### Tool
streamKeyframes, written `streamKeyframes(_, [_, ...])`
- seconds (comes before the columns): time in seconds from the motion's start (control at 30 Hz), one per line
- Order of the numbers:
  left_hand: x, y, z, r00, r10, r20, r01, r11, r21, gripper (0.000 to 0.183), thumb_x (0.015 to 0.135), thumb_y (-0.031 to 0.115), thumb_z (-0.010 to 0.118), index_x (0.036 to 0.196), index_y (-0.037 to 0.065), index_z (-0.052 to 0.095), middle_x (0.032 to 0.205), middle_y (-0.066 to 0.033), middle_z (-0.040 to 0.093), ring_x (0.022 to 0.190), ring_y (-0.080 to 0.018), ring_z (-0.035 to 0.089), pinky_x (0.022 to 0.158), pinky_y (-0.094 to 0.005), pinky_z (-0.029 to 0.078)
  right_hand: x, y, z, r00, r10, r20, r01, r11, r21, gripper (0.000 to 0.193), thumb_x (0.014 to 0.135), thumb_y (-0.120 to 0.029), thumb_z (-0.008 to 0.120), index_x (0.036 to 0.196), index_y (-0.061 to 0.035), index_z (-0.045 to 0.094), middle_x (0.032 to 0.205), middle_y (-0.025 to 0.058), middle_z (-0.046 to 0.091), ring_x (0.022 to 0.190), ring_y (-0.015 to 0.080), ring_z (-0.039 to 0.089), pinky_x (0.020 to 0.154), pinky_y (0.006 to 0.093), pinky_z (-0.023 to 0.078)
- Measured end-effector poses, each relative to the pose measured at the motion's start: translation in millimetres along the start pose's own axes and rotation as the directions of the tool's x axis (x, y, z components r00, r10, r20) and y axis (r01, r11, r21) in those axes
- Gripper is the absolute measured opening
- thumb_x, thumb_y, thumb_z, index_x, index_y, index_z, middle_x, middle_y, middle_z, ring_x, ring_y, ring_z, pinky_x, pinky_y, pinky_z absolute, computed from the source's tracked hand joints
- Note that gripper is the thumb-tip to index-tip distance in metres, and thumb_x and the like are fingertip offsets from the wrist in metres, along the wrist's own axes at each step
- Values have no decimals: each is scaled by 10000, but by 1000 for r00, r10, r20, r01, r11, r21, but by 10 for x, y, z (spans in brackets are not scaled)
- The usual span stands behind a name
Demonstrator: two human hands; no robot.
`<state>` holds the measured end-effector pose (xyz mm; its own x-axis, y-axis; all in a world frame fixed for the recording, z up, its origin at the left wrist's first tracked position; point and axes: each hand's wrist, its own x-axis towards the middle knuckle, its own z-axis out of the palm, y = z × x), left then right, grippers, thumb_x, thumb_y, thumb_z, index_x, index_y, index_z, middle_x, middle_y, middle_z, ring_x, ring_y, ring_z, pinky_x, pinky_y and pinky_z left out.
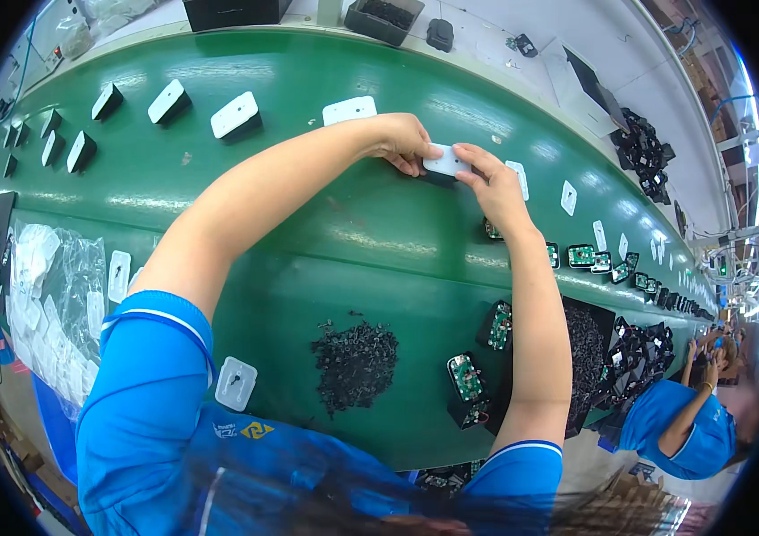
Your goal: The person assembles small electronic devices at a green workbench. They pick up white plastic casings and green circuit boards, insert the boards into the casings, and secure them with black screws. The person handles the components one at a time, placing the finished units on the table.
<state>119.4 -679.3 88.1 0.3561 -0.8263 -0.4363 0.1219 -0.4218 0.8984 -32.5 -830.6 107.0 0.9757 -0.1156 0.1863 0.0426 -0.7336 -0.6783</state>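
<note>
Both of my arms reach far over the green bench. Between my hands is a small black box with a white cover, its white face up. My left hand grips its left end with thumb and fingers closed. From the right, my right hand pinches the other end. Just behind my left wrist lies a similar white-covered box. More white-topped black boxes, such as this one, stand in a line to the left. Open black boxes with green circuit boards sit by my right forearm.
A pile of small black parts lies on the near bench, with a loose white cover left of it. At left is a clear bag of white covers. Black casings are heaped at right, near another person in blue.
</note>
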Motion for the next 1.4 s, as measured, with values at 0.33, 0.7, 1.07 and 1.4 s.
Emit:
streamKeyframes(0.33, [-28, 8, 36, 998, -28, -55, 27, 1000, -13, 306, 905, 267, 597, 959, -34, 599, 783, -125, 639, 605, -155, 629, 586, -278, 580, -36, 5, 112, 993, -108, -35, 99, 976, -196, 338, 807, -55, 615, 1146, -59, 608, 1199, 136, 580, 1061, 310, 570, 911, 359, 465])
streamKeyframes(0.7, [-129, 454, 128, 976, -60, -209, 208, 541, 815, 261, 836, 196, 613, 959, -32, 590, 781, -153, 656, 575, -226, 662, 538, -326, 555, 58, -160, 149, 994, -87, 62, 102, 940, -324, 385, 804, -89, 627, 1185, -81, 569, 1207, 101, 554, 1061, 294, 558, 894, 367, 465])
streamKeyframes(1.07, [30, 396, 43, 974, 23, -226, 180, 530, 829, 375, 771, 165, 659, 1103, 40, 538, 1013, -136, 622, 725, -252, 661, 570, -336, 562, 3, -408, -313, 989, -114, -96, 86, 963, -254, 534, 815, -178, 658, 1302, -86, 459, 1298, 150, 490, 1209, 309, 461, 1019, 373, 368])
streamKeyframes(1.4, [212, 306, -150, 984, 139, -108, 49, 373, 926, 550, 716, 202, 717, 1206, 55, 515, 996, -154, 615, 694, -237, 632, 505, -355, 527, -1700, -1356, -886, 910, -39, -413, 28, 999, -33, 433, 815, -73, 659, 1228, -33, 536, 1232, 94, 553, 1100, 206, 547, 917, 338, 442])
